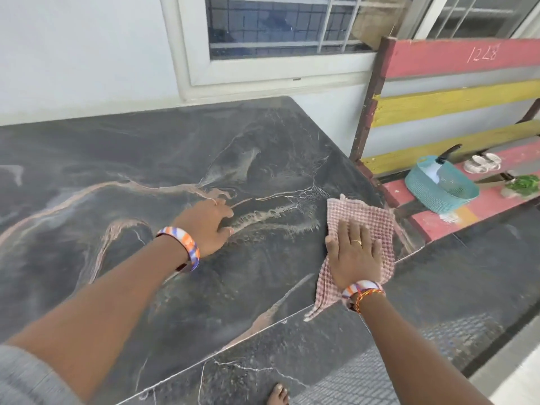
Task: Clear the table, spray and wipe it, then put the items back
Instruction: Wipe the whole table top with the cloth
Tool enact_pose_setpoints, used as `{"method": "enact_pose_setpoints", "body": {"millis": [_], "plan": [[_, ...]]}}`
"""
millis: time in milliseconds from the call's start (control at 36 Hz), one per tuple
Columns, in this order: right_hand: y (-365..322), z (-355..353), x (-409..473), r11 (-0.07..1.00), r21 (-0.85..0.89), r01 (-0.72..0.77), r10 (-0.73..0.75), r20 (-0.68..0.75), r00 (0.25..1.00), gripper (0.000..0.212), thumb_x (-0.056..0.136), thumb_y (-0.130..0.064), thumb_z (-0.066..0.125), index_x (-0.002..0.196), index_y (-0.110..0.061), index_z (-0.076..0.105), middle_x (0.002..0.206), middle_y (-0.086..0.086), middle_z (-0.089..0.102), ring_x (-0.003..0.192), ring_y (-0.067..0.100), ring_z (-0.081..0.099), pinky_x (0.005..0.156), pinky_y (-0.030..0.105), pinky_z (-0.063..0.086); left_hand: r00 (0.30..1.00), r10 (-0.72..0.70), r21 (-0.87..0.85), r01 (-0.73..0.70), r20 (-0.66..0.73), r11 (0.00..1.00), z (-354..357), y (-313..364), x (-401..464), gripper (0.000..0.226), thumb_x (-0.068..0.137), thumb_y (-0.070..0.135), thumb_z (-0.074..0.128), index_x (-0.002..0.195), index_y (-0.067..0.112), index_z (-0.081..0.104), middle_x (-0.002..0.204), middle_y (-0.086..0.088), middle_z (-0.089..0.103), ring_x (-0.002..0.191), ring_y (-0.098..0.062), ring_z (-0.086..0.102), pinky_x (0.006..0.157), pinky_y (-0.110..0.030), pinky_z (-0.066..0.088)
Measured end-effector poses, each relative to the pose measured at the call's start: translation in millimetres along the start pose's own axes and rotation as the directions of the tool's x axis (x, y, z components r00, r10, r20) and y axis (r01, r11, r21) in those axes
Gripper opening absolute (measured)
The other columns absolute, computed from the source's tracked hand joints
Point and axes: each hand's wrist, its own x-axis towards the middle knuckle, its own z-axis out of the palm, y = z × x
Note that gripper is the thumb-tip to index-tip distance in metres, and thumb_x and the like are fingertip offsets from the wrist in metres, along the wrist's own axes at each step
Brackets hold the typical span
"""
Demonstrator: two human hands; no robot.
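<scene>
Table [122,159]: dark marbled stone top with pale veins, its far edge against a white wall below a window [280,27]. All places below are given from this table.

Cloth [361,229]: pink-and-white checked, spread flat on the top near the table's right corner, its lower end trailing to the near edge.

Right hand [355,252]: lies palm down on the cloth, fingers straight and close together, pressing it to the top; a ring on one finger, striped band and red thread at the wrist.

Left hand [206,226]: rests on the bare top toward the middle, left of the cloth and apart from it, fingers loosely bent with tips touching the stone, holding nothing; striped band at the wrist.

Bench [455,106]: red and yellow slats, just beside the table's right end.

Basket [441,185]: teal, on the bench seat, off the table, holding a spray bottle [438,168] with a dark nozzle.

Sandals [482,162]: pale pair, on the bench seat beyond the basket.

Greens [523,185]: small leafy bunch, on the seat right of the basket.
</scene>
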Motion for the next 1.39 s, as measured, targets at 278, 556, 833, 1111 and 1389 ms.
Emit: {"method": "enact_pose_setpoints", "body": {"millis": [278, 556, 833, 1111, 1389], "plan": [[-158, 28, -95, 0.924, -0.026, 0.381, -0.378, 0.074, 0.923, 0.072, 0.086, -0.05, -0.007, 0.15, -0.021, 0.005, 0.159, 0.002, 0.002, 0.147, 0.026, -0.001, 0.117, 0.045, -0.002, 0.975, -0.176, -0.05, 0.171, -0.135, 0.984, -12, -140, -119, 0.043, 0.089, 0.025, 0.052, 0.131, 0.019, 0.05, 0.147, -0.007, 0.038, 0.132, -0.028, 0.04, 0.109, -0.038, 0.035], [-331, 66, -219, 0.627, 0.003, 0.779, -0.767, 0.177, 0.616, 0.07, 0.087, -0.047, -0.003, 0.15, -0.019, 0.005, 0.159, 0.004, -0.001, 0.146, 0.028, -0.002, 0.117, 0.046, -0.001, 0.724, -0.592, -0.208, 0.556, -0.353, 0.805, -14, -286, -271, 0.044, 0.084, 0.024, 0.06, 0.125, 0.007, 0.056, 0.132, -0.026, 0.05, 0.126, -0.041, 0.043, 0.105, -0.047, 0.037], [-443, 91, -323, -0.159, 0.11, 0.981, -0.934, 0.306, -0.185, 0.056, 0.1, -0.043, 0.026, 0.149, -0.019, 0.016, 0.159, 0.002, 0.009, 0.146, 0.024, -0.001, 0.116, 0.039, -0.01, 0.632, -0.747, -0.429, 0.628, -0.207, 0.649, -6, -339, -382, 0.035, 0.097, 0.019, 0.038, 0.116, -0.003, 0.059, 0.115, -0.024, 0.063, 0.107, -0.037, 0.057, 0.092, -0.037, 0.041], [-525, 98, -286, 0.061, 0.113, 0.992, -0.969, 0.247, 0.031, 0.05, 0.1, -0.036, 0.024, 0.149, -0.027, 0.016, 0.159, -0.005, 0.009, 0.146, 0.019, 0.004, 0.117, 0.039, -0.003, 0.618, -0.719, -0.359, 0.623, -0.319, 0.695, -14, -359, -389, 0.033, 0.097, 0.028, 0.031, 0.083, 0.004, 0.049, 0.083, -0.014, 0.056, 0.083, -0.035, 0.056, 0.076, -0.04, 0.043], [-475, 76, -136, 0.674, 0.041, 0.737, -0.73, 0.188, 0.657, 0.052, 0.1, -0.039, 0.016, 0.15, -0.028, 0.007, 0.159, -0.005, -0.002, 0.147, 0.018, -0.002, 0.118, 0.041, -0.003, 0.728, -0.634, -0.123, 0.627, -0.259, 0.77, -22, -345, -332, 0.043, 0.095, 0.035, 0.034, 0.126, 0.008, 0.046, 0.13, -0.02, 0.049, 0.121, -0.038, 0.044, 0.101, -0.046, 0.04]]}}
